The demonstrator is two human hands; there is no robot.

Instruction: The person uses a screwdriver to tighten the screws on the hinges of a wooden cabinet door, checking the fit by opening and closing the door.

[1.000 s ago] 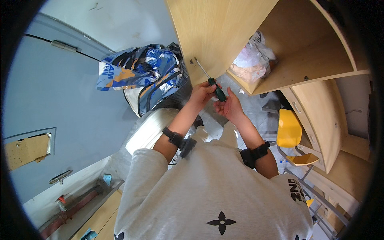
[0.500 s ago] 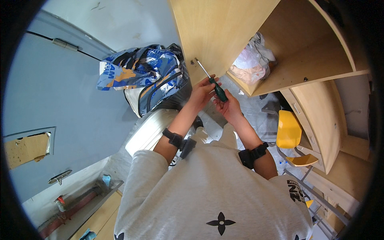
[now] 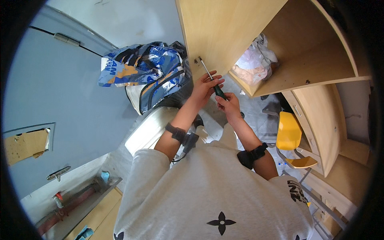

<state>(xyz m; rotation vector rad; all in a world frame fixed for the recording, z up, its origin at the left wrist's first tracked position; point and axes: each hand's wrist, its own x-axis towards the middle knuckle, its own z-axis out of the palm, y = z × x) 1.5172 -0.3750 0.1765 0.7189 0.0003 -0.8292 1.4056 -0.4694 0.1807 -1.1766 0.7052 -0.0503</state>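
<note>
A screwdriver (image 3: 219, 92) with a dark green handle and a bare metal shaft slants up and left in front of me. My right hand (image 3: 229, 106) is closed round the rear end of its handle. My left hand (image 3: 205, 86) has its fingers around the front of the handle, some of them fairly straight. The shaft's tip is beside a small dark fitting (image 3: 196, 61) on the pale wooden cabinet door (image 3: 224, 28); whether they touch I cannot tell.
Right of the door, an open cabinet (image 3: 308, 48) holds plastic bags (image 3: 256, 60). A blue patterned bag (image 3: 148, 74) stands at left, near a grey-blue door (image 3: 72, 108). A yellow chair (image 3: 289, 130) is at right, by a wooden desk (image 3: 320, 120).
The screwdriver has shifted slightly right, still close to the fitting. My left fingers have straightened and moved across the handle, while my right hand has changed its hold on the rear end.
</note>
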